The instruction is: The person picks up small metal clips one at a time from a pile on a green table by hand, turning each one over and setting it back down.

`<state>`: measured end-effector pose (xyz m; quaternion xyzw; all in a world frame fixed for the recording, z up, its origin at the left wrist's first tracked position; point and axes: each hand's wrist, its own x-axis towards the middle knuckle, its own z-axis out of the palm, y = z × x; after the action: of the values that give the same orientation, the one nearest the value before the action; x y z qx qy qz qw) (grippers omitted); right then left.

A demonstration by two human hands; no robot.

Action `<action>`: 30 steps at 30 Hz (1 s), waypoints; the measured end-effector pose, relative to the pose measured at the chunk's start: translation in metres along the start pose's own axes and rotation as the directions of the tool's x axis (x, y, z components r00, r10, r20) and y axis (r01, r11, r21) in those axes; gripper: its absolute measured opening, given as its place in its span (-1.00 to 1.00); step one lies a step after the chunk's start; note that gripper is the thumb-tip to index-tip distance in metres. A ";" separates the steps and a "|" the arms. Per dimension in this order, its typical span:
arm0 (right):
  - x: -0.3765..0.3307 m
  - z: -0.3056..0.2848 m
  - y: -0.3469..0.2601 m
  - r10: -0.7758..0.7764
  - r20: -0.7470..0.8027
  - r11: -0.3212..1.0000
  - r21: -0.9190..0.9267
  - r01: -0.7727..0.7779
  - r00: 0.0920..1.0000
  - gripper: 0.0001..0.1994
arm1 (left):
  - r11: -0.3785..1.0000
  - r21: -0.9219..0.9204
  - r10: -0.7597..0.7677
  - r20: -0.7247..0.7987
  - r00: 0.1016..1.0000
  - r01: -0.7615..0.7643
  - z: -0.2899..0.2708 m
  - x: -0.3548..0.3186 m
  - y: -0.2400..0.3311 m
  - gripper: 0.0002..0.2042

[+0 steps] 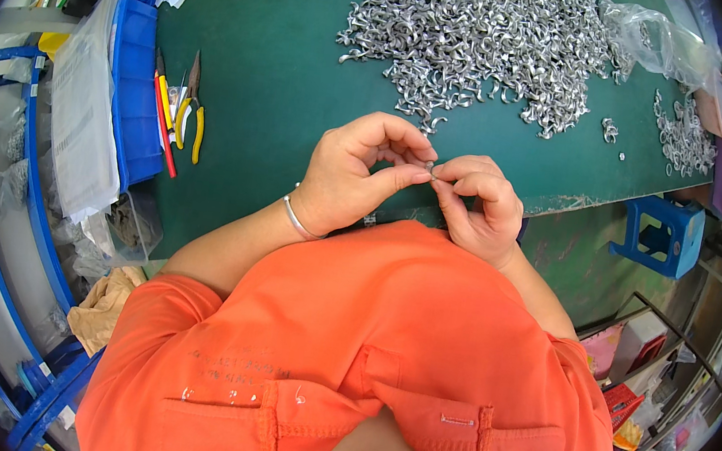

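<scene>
My left hand [345, 170] and my right hand [486, 206] meet fingertip to fingertip over the near edge of the green table [264, 63]. Pinched between both is a small silvery metal piece [431, 168], mostly covered by the fingers, so its exact shape is hard to make out. Just beyond my hands spreads a large heap of small curved silver metal pieces [489, 40]; one stray piece [431, 125] lies close to my left fingers. Off to the right sits a smaller pile of silver ring-shaped pieces [689, 143].
Left on the table are yellow-handled pliers [191, 108], a red pen [163, 127] and a blue bin [135, 84] with papers. A clear plastic bag [654, 41] lies beside the heap. A blue stool [664, 235] stands below the right edge. Blue-edged racks [41, 180] line the left side.
</scene>
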<state>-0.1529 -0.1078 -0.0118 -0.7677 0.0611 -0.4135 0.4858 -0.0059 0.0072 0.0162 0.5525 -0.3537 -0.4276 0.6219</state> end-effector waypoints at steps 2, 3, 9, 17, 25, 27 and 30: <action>-0.001 -0.001 -0.001 -0.023 -0.001 0.999 -0.032 0.023 1.000 -0.72 | 0.996 0.077 0.035 0.031 0.999 -0.037 -0.001 -0.001 0.000 -0.75; -0.002 0.000 -0.002 0.023 -0.007 1.000 -0.008 -0.023 1.000 -0.72 | 0.990 0.117 0.070 0.044 0.997 -0.075 -0.001 -0.002 -0.001 -0.75; -0.013 0.005 -0.007 0.253 -0.041 0.939 0.250 -0.235 0.967 -0.73 | 0.895 0.337 0.260 0.143 0.955 -0.294 -0.004 0.000 0.001 -0.78; -0.013 0.008 -0.005 0.175 -0.071 0.977 0.136 -0.164 0.982 -0.74 | 0.983 0.174 0.030 0.141 0.990 -0.054 -0.004 -0.007 -0.004 -0.83; -0.001 0.002 0.000 0.021 0.187 0.995 -0.096 -0.003 0.982 -0.75 | 0.834 0.521 0.096 0.186 0.978 -0.181 -0.016 -0.012 -0.008 -0.87; 0.002 0.005 0.004 0.030 0.140 0.975 -0.220 0.002 0.990 -0.76 | 0.749 0.604 0.170 0.220 0.961 -0.271 -0.017 -0.011 -0.011 -0.86; 0.012 0.011 0.010 0.061 0.092 0.927 -0.375 -0.022 0.994 -0.79 | 0.708 0.628 0.207 0.254 0.945 -0.324 -0.016 -0.009 -0.015 -0.85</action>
<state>-0.1348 -0.1112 -0.0148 -0.8648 0.1300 -0.3439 0.3420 0.0034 0.0215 -0.0003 0.6425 -0.6078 -0.2243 0.4092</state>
